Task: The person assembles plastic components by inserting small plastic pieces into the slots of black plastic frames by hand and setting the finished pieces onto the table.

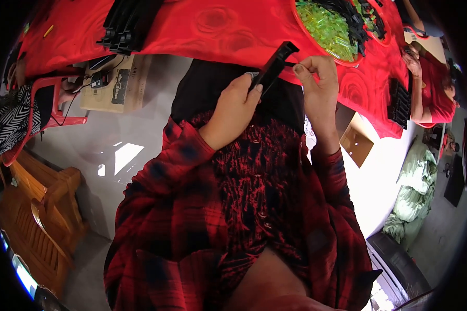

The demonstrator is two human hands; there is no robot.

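Note:
My left hand (234, 106) is closed around a long black plastic piece (273, 66), which slants up and to the right over my lap, near the edge of the red-covered table. Just right of its upper part is my right hand (319, 83), its thumb and forefinger pinched together. Whatever those fingertips hold, if anything, is too small to make out. At the table's far left lies a pile of similar black pieces (127, 26). A red-rimmed basin (302, 27) at the upper right contains translucent yellow-green pieces (324, 31) and small black parts (352, 23).
The red tablecloth (213, 20) hangs over the edge before me. Beneath it stands a cardboard box (114, 85), beside a red plastic chair (62, 122). To the right, a person in a red shirt (436, 85) sits near more black pieces (398, 103). A wooden chair (41, 207) is at left.

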